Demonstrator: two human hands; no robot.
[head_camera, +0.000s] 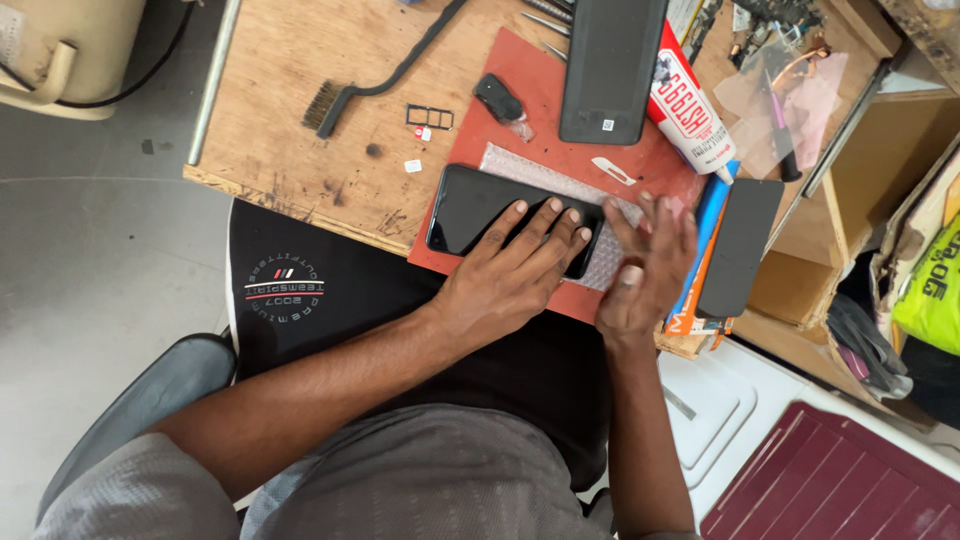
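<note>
A black phone (470, 205) lies face up on a strip of bubble wrap (530, 172) on a red mat (520, 100). My left hand (515, 270) lies flat on the phone's right half, fingers spread. My right hand (645, 265) hovers blurred just right of the phone, palm turned inward, fingers apart, holding nothing that I can see.
On the wooden bench lie a wire brush (330, 100), a card tray (430, 117), a second dark phone (610, 65), a glue tube (690, 110), a small white blade (612, 170), a black pick (497, 97) and a dark panel (742, 245). Shelves stand at right.
</note>
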